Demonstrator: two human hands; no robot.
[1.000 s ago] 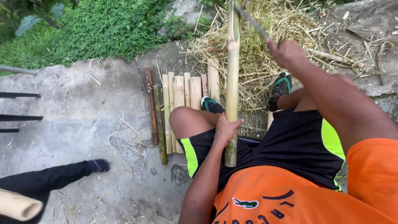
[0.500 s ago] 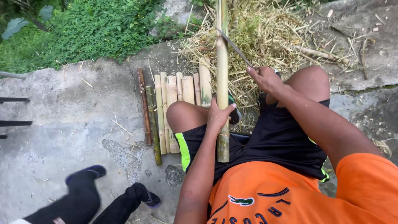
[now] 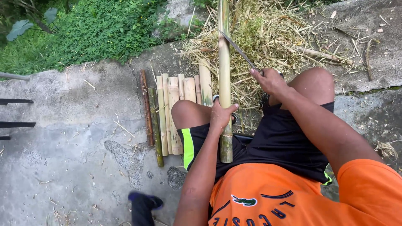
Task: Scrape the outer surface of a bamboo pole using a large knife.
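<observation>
At your ten o'clock, split bamboo slats (image 3: 172, 109) lie side by side on cracked concrete (image 3: 63, 142); dry straw (image 3: 272, 37) heaps at twelve, green weeds (image 3: 96, 29) at eleven, another person's dark shoe (image 3: 144, 203) at seven.

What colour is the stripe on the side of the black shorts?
The stripe on the shorts is bright yellow-green, seen best in the head view, on the left thigh.
</observation>
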